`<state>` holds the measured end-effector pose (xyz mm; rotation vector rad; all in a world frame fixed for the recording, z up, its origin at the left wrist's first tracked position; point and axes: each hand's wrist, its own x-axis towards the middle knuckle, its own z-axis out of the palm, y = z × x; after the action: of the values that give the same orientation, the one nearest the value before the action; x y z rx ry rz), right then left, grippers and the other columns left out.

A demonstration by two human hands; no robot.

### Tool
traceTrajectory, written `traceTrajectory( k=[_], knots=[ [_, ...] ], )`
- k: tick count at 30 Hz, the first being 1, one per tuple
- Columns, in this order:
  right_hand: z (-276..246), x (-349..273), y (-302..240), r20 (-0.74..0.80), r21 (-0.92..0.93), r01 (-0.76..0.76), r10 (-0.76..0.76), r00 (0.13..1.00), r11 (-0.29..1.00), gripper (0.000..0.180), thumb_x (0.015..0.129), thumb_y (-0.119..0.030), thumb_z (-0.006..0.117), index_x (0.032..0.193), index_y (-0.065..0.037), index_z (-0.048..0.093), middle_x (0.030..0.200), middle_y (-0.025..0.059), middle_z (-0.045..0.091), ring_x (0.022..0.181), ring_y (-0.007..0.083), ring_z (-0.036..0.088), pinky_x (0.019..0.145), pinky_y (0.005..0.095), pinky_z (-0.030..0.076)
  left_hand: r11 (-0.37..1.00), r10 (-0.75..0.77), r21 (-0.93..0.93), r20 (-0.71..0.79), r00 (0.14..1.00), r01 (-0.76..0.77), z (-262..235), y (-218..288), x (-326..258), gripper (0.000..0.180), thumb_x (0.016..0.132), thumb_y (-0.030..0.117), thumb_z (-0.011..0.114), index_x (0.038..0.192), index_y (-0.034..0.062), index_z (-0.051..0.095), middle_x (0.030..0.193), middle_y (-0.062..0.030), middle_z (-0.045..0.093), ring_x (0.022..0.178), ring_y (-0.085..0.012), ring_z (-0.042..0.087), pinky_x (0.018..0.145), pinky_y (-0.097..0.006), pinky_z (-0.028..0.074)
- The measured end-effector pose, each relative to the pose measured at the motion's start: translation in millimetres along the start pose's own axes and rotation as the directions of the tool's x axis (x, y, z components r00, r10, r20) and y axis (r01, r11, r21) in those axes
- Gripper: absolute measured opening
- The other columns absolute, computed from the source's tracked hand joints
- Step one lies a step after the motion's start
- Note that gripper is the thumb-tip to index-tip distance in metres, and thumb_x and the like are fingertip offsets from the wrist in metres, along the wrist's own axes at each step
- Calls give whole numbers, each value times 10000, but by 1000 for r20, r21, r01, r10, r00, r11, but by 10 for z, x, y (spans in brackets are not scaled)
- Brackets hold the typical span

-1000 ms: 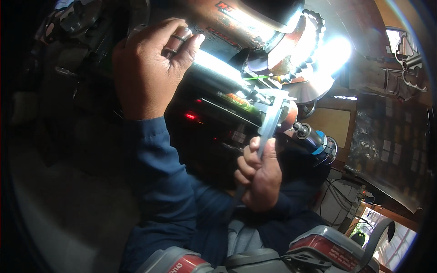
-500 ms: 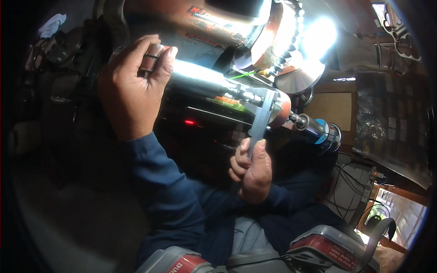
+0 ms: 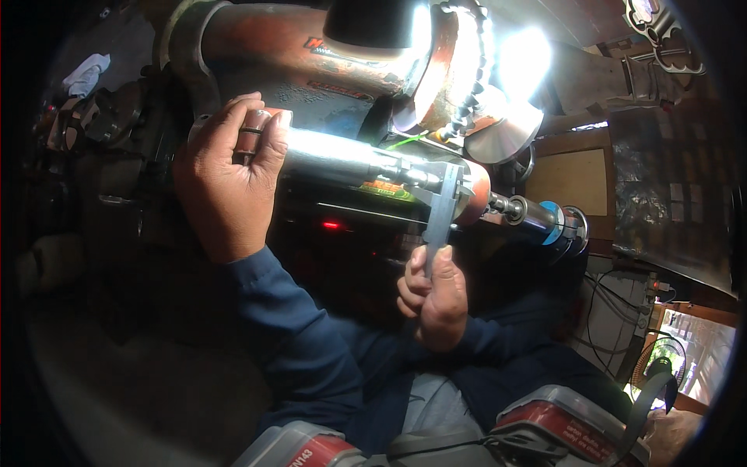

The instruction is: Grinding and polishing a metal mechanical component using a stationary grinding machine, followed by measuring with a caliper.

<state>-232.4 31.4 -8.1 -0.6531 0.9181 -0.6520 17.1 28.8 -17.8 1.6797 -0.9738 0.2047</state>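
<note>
My left hand (image 3: 226,183) is closed around the left end of a shiny metal cylinder (image 3: 331,156), where a brownish ringed part (image 3: 247,138) shows between thumb and fingers. The cylinder narrows on its right into a stepped shaft (image 3: 401,171). My right hand (image 3: 437,300) pinches the lower part of a grey caliper (image 3: 441,214) between thumb and fingers. The caliper stands nearly upright, its jaws at the right end of the shaft; glare hides whether they touch it. Just behind the caliper is a rounded orange-red part (image 3: 477,194).
Above the cylinder lies a large worn red machine housing (image 3: 272,43). A glaring lamp (image 3: 523,66) and a grey disc (image 3: 506,136) are at upper right. A metal spindle with a blue band (image 3: 551,222) extends right. A fan (image 3: 660,366) stands at lower right; respirator filters (image 3: 560,420) intrude below.
The view has shifted slightly: the machine and cylinder's left end sit lower, and the lamp further left. Both hands keep their holds, and the caliper stays at the shaft.
</note>
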Motion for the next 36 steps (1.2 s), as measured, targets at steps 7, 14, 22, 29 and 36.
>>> traceTrajectory(
  k=[7, 14, 22, 29, 36],
  knots=[
    [-11, -7, -33, -6, 4, -23, 23, 1000, 1000, 415, 1020, -443, 353, 933, -61, 489, 612, -44, 316, 470, 46, 289, 424, 214, 277, 1000, -19, -6, 12, 1000, 20, -4, 33, 1, 202, 779, 89, 769, 946, 14, 684, 797, -70, 668, 721, -134, 657, 618, -254, 555],
    [-7, -5, -34, -2, -12, -17, 17, 1000, 1000, 423, 1018, -448, 353, 929, -59, 492, 613, -44, 318, 475, 45, 292, 424, 212, 275, 997, -47, -59, 20, 999, 48, -4, 52, 3, 202, 784, 72, 763, 951, -2, 677, 814, -74, 676, 733, -123, 654, 627, -250, 557],
    [-20, 1, -39, -7, -4, -21, 21, 1000, 1000, 409, 1025, -435, 345, 933, -63, 489, 617, -45, 316, 483, 44, 297, 429, 211, 284, 999, -42, -25, 30, 999, 43, -6, 41, -6, 190, 799, 98, 757, 947, 6, 682, 854, -76, 688, 728, -121, 651, 625, -248, 543],
    [-32, -60, -18, 80, 36, -54, 51, 995, 998, 379, 1027, -420, 352, 963, -66, 470, 637, -51, 306, 532, 53, 321, 483, 216, 313, 992, -124, 13, 78, 989, 124, 16, 34, -41, 210, 845, 141, 720, 1021, 30, 687, 951, -87, 699, 852, -151, 672, 734, -275, 544],
    [-427, -326, -421, 69, -54, 341, -338, 939, 938, 443, 992, -442, 452, 1021, -7, 532, 657, 5, 443, 522, 69, 383, 480, 218, 336, 988, -140, 74, 79, 987, 134, 32, 20, -82, 232, 857, 157, 718, 1067, 58, 696, 1007, -60, 712, 880, -127, 663, 771, -269, 536]
  ],
)
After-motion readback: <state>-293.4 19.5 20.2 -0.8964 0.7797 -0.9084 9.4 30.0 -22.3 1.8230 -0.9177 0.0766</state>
